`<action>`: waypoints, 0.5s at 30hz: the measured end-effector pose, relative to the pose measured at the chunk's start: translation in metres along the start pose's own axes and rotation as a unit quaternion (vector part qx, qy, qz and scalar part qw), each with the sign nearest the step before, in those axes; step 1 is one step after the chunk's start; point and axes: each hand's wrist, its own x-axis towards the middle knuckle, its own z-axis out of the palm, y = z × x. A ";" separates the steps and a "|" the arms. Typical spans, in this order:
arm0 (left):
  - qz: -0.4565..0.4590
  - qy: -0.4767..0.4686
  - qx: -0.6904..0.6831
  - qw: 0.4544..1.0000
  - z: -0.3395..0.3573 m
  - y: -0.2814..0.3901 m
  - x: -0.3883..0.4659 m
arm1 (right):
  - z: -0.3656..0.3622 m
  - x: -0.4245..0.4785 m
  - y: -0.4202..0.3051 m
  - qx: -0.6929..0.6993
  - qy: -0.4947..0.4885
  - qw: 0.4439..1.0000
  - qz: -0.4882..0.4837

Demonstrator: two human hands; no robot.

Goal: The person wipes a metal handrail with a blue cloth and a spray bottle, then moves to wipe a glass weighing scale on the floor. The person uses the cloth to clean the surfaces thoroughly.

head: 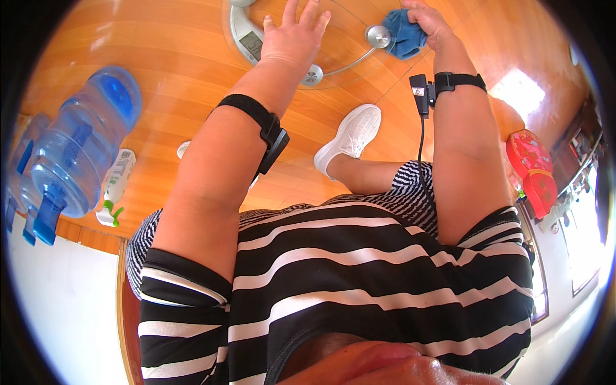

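A glass bathroom scale (pixel 337 74) with round metal feet and a lit display lies on the wooden floor at the top of the view. Over the glass, beside the display, my left hand (pixel 293 36) is spread with its fingers apart and nothing in it. My right hand (pixel 428 21) is at the scale's right edge, its bent fingers on a blue cloth (pixel 403 36). The cloth lies crumpled by a round metal foot of the scale. Part of the right hand's fingers is cut off by the picture's top edge.
Clear blue plastic water jugs (pixel 72 149) lie on the left, with a white spray bottle (pixel 119 180) with a green trigger beside them. A white shoe (pixel 353 130) is on the floor below the scale. On the right is a red patterned object (pixel 532 168). A black cable (pixel 422 159) hangs from the right wrist's device.
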 end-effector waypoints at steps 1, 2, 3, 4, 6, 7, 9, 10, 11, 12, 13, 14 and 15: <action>0.004 0.001 0.003 1.000 -0.001 0.000 0.001 | -0.013 0.009 0.008 0.033 -0.070 0.997 0.018; 0.007 0.003 0.006 1.000 -0.002 0.000 0.003 | -0.034 0.023 0.021 0.065 -0.140 0.987 0.035; 0.010 0.008 0.007 1.000 -0.001 0.000 0.002 | -0.045 0.031 0.032 0.098 -0.212 0.971 0.056; 0.005 0.012 0.009 1.000 0.001 -0.001 0.000 | -0.032 0.019 0.021 0.029 -0.227 0.970 0.080; 0.000 0.020 0.010 1.000 0.004 -0.001 -0.002 | -0.012 -0.025 0.001 -0.111 -0.244 0.955 0.126; -0.004 0.023 0.014 1.000 0.005 -0.002 -0.002 | -0.007 -0.039 0.007 -0.067 -0.247 0.956 0.141; -0.004 0.030 0.016 0.999 0.004 -0.002 -0.002 | -0.011 -0.041 0.017 -0.096 -0.213 0.953 0.194; -0.001 0.033 0.016 0.999 0.002 -0.001 -0.003 | -0.017 -0.038 0.015 -0.090 -0.161 0.969 0.167; 0.002 0.036 0.015 0.999 0.000 -0.001 -0.003 | -0.021 -0.031 0.010 -0.084 -0.108 0.981 0.139; 0.003 0.032 0.009 0.999 -0.002 0.000 -0.003 | -0.026 -0.023 0.011 -0.076 -0.054 0.989 0.112; 0.004 0.027 0.002 1.000 -0.004 0.001 -0.003 | -0.034 -0.009 0.018 0.029 -0.053 0.994 0.089; 0.004 0.023 -0.004 1.000 -0.006 0.002 -0.004 | -0.043 0.011 0.025 0.134 -0.052 0.988 0.064; 0.003 0.020 -0.002 1.000 -0.004 0.002 -0.002 | -0.050 0.023 0.028 0.236 -0.051 0.970 0.035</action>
